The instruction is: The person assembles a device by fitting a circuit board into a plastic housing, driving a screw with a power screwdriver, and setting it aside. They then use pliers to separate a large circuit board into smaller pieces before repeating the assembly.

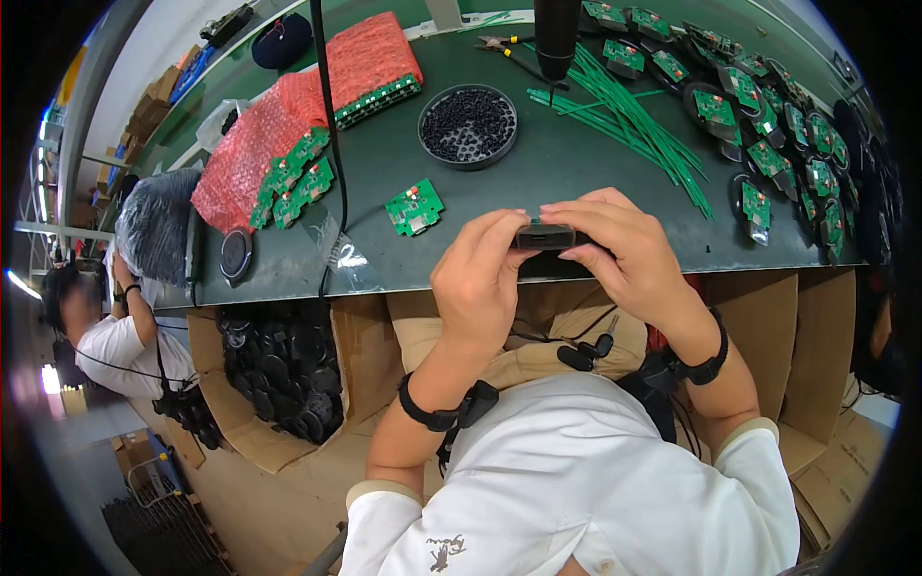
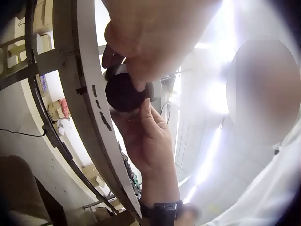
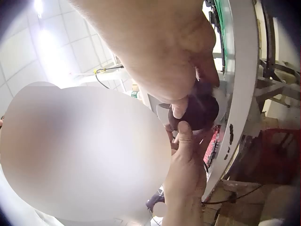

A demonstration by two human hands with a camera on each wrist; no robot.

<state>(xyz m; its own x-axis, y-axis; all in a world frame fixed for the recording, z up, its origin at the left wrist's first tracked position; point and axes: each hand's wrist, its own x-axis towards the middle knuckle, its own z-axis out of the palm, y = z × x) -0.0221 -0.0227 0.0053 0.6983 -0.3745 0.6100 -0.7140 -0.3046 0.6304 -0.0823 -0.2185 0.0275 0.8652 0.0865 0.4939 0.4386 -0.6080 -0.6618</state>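
At the table's front edge, my left hand (image 1: 477, 278) and right hand (image 1: 626, 252) grip a round black plastic housing (image 1: 545, 238) from both sides. Its edge, with a small slot, faces me in the head view. Both wrist views show the flat dark face of the housing (image 2: 123, 93), thumbs pressing at its rim. Fingers hide most of its far side. Beyond the hands lie a few loose green circuit boards (image 1: 415, 207) and a round dish (image 1: 468, 127) of small black parts.
Green strips (image 1: 629, 120) and pliers (image 1: 509, 53) lie beneath a hanging black screwdriver (image 1: 557, 43). Housings with boards (image 1: 754, 206) crowd the right. Red bubble wrap (image 1: 370, 58) and a black disc (image 1: 236, 256) are at left. Below stands a carton (image 1: 365, 360) of black discs. Another person (image 1: 130, 331) sits left.
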